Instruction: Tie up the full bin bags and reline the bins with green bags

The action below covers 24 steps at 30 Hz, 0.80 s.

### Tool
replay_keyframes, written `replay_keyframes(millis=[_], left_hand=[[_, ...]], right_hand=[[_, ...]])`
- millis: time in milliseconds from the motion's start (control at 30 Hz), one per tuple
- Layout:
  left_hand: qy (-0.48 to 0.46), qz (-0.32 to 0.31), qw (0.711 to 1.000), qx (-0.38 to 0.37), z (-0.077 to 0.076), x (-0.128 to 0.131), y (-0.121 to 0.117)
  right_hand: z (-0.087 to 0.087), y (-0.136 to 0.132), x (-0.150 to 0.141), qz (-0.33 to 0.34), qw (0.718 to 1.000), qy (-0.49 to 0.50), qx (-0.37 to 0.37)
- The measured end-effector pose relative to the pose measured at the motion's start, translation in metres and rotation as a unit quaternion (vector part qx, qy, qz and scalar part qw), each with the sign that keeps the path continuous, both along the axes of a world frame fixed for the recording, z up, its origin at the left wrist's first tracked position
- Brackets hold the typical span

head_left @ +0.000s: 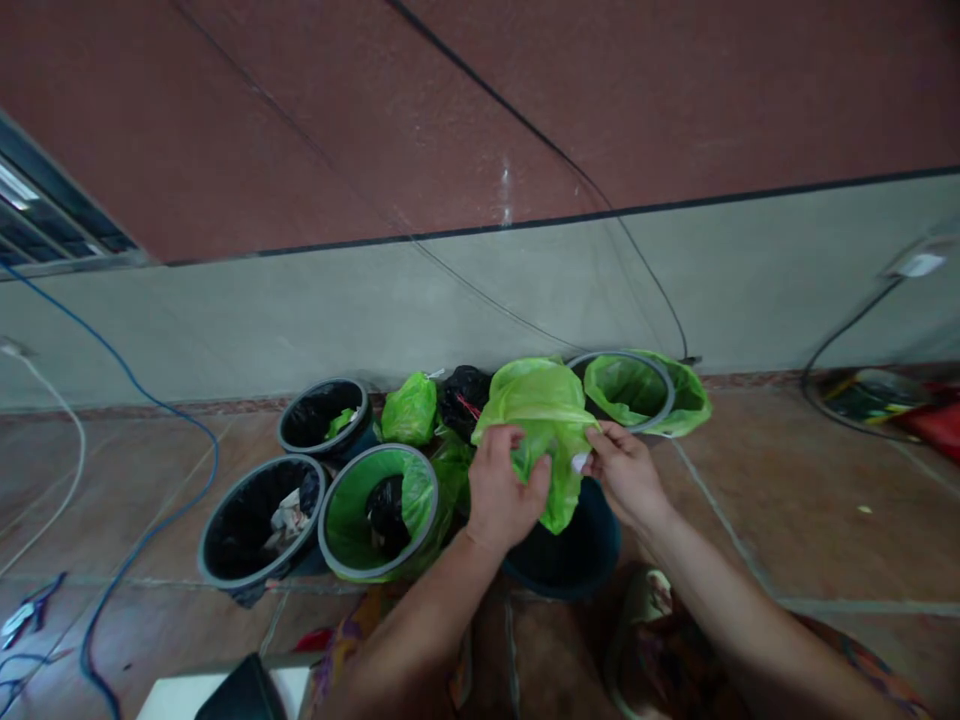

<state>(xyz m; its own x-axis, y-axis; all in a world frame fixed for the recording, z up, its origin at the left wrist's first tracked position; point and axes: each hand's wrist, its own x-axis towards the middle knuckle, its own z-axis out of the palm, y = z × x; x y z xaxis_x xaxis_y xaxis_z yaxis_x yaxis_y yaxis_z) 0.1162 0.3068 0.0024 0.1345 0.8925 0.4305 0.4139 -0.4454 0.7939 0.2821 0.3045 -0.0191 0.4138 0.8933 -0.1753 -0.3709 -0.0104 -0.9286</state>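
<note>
Both my hands hold a light green plastic bag (541, 408) above a dark blue bin (570, 560) on the tiled floor. My left hand (504, 487) is closed on the bag's left edge. The fingers of my right hand (626, 472) pinch its right edge. The bag hangs crumpled between them, hiding most of the bin's mouth.
Other bins stand around: one lined green (634, 390) behind, one lined green holding a black bag (381, 510), two lined black (259, 520) (324, 415). Tied green (410, 408) and black (465, 395) bags lie by the grey wall. Cables (150, 420) trail at left.
</note>
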Motion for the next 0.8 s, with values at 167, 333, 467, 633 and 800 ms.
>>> replay_keyframes(millis=[167,333,467,633,800], left_hand=[[-0.005,-0.093,0.988,-0.126,-0.030,0.032,-0.027],[-0.057,-0.052,0.980,-0.186,-0.038,0.032,-0.006],[-0.120,-0.060,0.964,-0.230,-0.037,0.029,0.006],[-0.333,-0.107,0.868,-0.353,-0.021,0.020,0.020],[-0.475,-0.153,0.750,-0.434,0.003,0.004,0.029]], right_hand=[[0.009,-0.005,-0.001,0.053,0.998,0.029,0.022],[0.020,-0.015,-0.001,0.210,0.975,-0.013,0.070],[0.021,-0.013,0.008,0.239,0.965,-0.052,0.097],[0.008,-0.009,0.027,0.178,0.928,-0.307,0.109],[-0.005,-0.021,0.011,0.204,0.785,-0.572,0.123]])
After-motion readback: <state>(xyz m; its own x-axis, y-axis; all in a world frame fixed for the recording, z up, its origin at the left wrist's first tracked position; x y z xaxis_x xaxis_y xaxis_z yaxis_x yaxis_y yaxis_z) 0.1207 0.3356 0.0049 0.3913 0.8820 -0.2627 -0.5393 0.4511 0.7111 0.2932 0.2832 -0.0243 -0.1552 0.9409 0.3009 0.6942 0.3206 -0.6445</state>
